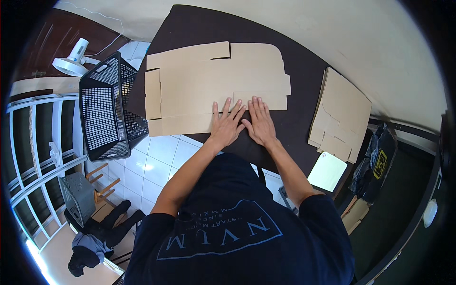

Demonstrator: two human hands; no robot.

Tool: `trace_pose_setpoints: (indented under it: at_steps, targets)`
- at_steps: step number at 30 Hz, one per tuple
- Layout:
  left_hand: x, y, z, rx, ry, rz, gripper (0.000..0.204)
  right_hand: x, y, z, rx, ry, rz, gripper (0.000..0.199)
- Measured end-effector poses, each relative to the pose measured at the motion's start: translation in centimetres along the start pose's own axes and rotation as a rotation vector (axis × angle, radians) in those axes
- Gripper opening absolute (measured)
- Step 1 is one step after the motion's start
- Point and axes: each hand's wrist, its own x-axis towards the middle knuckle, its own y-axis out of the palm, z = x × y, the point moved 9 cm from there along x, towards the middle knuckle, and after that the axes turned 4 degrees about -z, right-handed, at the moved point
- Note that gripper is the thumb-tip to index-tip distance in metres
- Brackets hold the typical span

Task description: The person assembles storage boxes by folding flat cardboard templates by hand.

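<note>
A flat, die-cut cardboard box blank (pixel 190 85) lies unfolded on a dark brown table (pixel 199 26), its slots and crease lines showing. Its near left corner reaches past the table's front edge. My left hand (pixel 226 124) rests flat on the near edge of the cardboard, fingers spread and pointing away from me. Close beside it, my right hand (pixel 260 122) lies with fingers stretched out, the fingertips on the near flap and the palm over the table. Both hands are open, and neither grips anything.
A stack of flat cardboard blanks (pixel 344 114) lies at the table's right, with a pale green rectangular item (pixel 327 171) nearer me. A large black plastic basket (pixel 102 114) stands left, a white fan (pixel 71 61) behind it. A grey basket (pixel 78 197) sits lower left.
</note>
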Motion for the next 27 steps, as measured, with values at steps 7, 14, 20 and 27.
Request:
trace_pose_setpoints:
  at_steps: [7, 14, 20, 27]
  targets:
    - [-0.1, -0.5, 0.1, -0.039, -0.008, -0.013, 0.058, -3.1, -3.2, -5.6, -0.318, 0.187, -0.030, 0.064]
    - [0.4, -1.1, 0.8, -0.158, -0.019, -0.015, 0.053, -2.5, -6.2, -9.6, -0.353, 0.338, -0.145, 0.047]
    - [5.0, -3.6, 5.0, -0.647, -0.148, -0.131, 0.021, 1.2, -11.8, -13.6, -0.291, 0.421, -0.436, 0.032]
    - [11.8, -3.6, 12.1, -0.615, -0.188, -0.272, 0.025, 13.2, -8.3, -16.0, 0.593, 0.696, -0.290, 0.067]
